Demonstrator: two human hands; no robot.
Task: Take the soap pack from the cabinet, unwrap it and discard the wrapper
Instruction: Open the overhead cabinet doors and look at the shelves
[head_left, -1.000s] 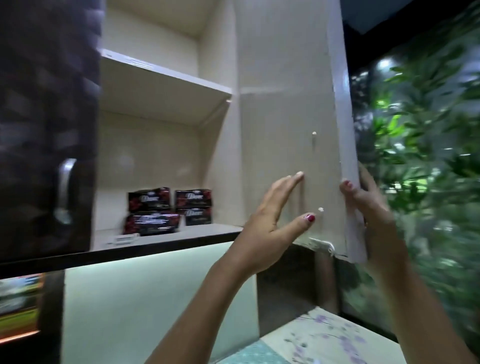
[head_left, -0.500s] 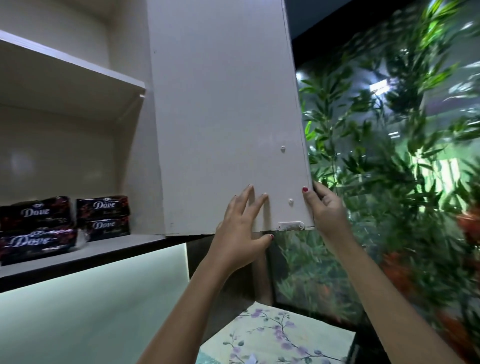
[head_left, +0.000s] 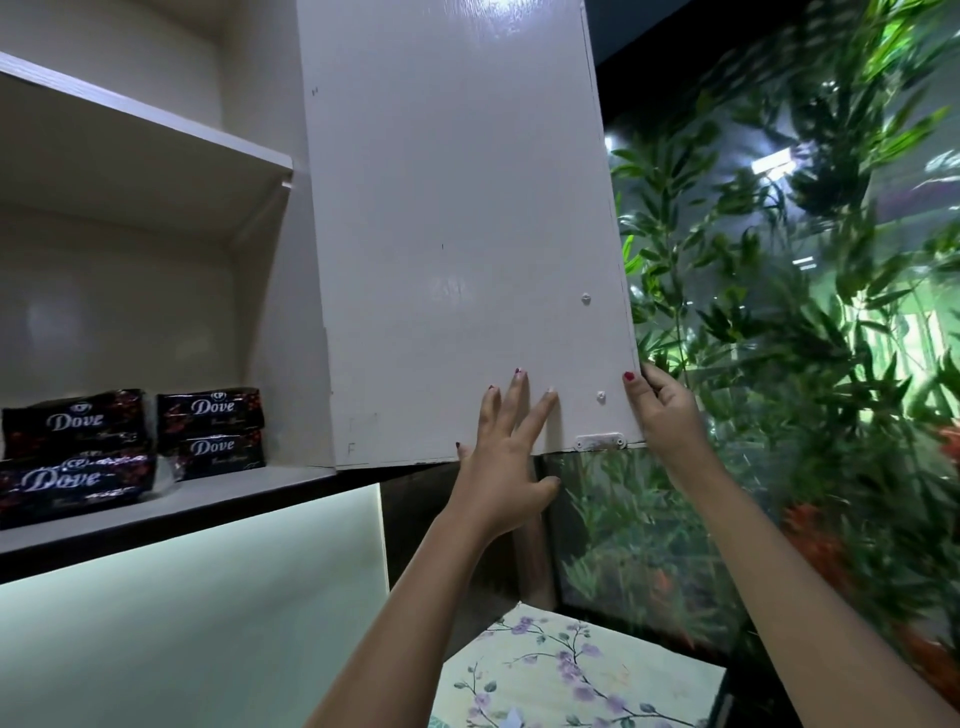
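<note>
Left hand (head_left: 501, 457) flat on cabinet door (head_left: 457, 234); right hand (head_left: 662, 410) seemingly gripping edge

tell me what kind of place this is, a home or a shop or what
Most likely a room in a home. A wall cabinet with its door swung open holds a few Dove soap packs on the lower shelf, a floral cloth lies below, and leafy plants stand behind glass on the right.

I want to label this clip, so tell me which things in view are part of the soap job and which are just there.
Part of the job:
Dove soap packs, stacked on the lower shelf
cabinet door, swung open
left hand, flat on the door
right hand, gripping the door's edge

Just there:
leafy plants behind glass
floral cloth below
upper shelf
</note>
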